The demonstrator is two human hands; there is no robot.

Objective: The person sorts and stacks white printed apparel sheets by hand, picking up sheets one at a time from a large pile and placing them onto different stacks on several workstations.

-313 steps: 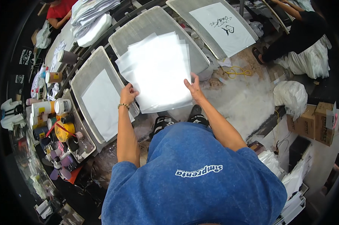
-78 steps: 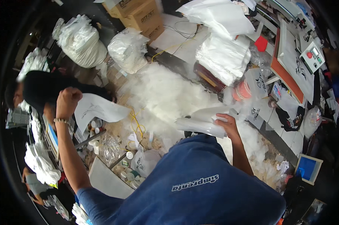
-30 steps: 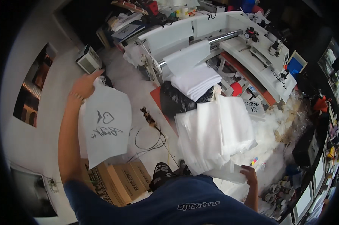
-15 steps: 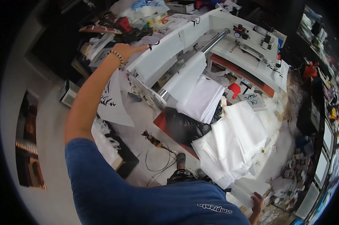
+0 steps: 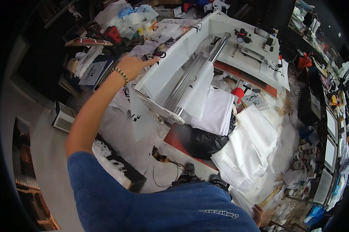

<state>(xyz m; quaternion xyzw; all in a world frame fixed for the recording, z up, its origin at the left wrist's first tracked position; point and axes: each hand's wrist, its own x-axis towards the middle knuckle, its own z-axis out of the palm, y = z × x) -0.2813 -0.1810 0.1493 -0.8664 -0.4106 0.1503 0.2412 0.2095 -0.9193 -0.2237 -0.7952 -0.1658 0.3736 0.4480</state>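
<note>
Head view: left hand point(image 5: 132, 69), upper left, index finger extending, other fingers apparently pinching printed sheet point(image 5: 141, 113), hanging below, presumably staying uncreased; right hand point(image 5: 257, 213), lower right, gripping pale sheets point(image 5: 242, 201) by edge.

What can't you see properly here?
Head view: palm of the left hand, hidden by its back.
Head view: most of the arm behind the right hand, hidden by the blue shirt.
Head view: what lies under the black plastic, which covers it.
Head view: reading on the gauge, too small.
</note>
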